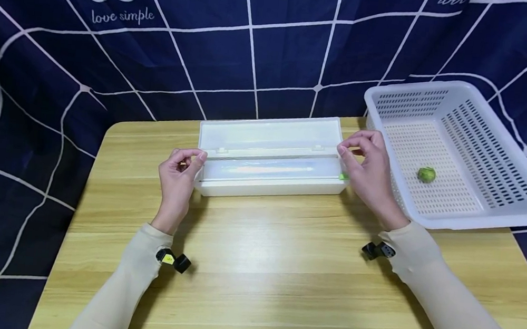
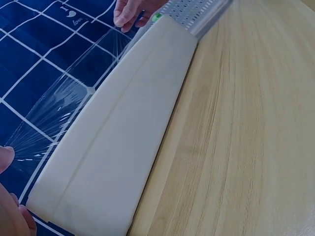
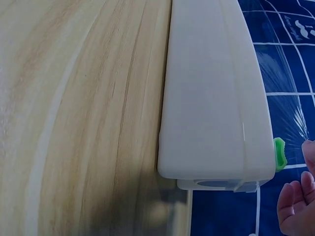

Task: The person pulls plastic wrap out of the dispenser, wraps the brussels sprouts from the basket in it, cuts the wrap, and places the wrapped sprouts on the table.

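A white cling film dispenser box lies on the wooden table with its lid raised toward the back. Clear cling film stretches above the box between both hands, gathered into creases at its corners. My left hand pinches the film's left corner between thumb and forefinger at the box's left end. At the right end, my right hand pinches the other corner in the same way. A small green slider sits on the box's right end, just beside the right hand.
A white perforated basket stands on the right side of the table, close to the right hand. Inside it lies a small round green vegetable. The wooden table reaches back to a dark blue curtain with white lines.
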Demonstrator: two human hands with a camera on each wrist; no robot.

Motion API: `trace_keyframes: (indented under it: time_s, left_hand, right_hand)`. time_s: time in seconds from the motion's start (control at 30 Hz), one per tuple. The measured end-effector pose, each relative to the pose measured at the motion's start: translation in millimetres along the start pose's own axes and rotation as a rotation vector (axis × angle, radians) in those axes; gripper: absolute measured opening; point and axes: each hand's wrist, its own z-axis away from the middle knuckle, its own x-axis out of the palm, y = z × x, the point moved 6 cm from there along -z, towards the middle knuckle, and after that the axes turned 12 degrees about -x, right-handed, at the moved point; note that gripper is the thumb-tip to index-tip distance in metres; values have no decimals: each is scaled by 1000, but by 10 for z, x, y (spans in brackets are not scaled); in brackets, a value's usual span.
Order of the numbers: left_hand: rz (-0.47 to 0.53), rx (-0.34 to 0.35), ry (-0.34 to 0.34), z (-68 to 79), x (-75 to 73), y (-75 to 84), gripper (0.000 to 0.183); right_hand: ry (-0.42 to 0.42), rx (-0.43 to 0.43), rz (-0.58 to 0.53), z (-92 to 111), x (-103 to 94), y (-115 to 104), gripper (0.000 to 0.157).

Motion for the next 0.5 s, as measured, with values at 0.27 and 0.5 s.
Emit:
trace_keyframes:
  time_s: [0.27, 0.5]
  left_hand:
    - [16, 4, 3, 17, 8, 0, 12]
    - [17, 5, 10, 15, -4, 25, 16]
  right_hand:
    - [7, -13, -17, 17, -24, -1, 9]
    - [11, -39, -16, -3, -28, -24, 9]
